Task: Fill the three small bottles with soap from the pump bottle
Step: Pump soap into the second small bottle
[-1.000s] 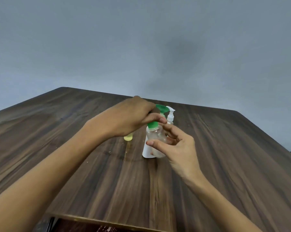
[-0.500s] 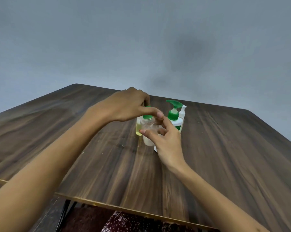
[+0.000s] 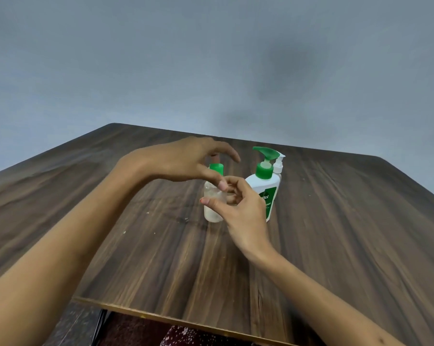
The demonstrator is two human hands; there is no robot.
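At the frame's centre the right hand (image 3: 243, 208) is gripping a clear small bottle (image 3: 212, 206) standing on the desk (image 3: 335, 233). The left hand (image 3: 186, 161) is hovering over its green cap (image 3: 216, 168), fingers spread, gripping nothing. The pump bottle (image 3: 263, 186) is standing just right, with a white-pump small bottle (image 3: 278, 166) behind it.

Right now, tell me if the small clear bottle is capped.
Capped: a green cap sits on the small clear bottle, which stands upright on the table.

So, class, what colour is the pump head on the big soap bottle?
Green, clearest in the head view: the pump head tops the white pump bottle.
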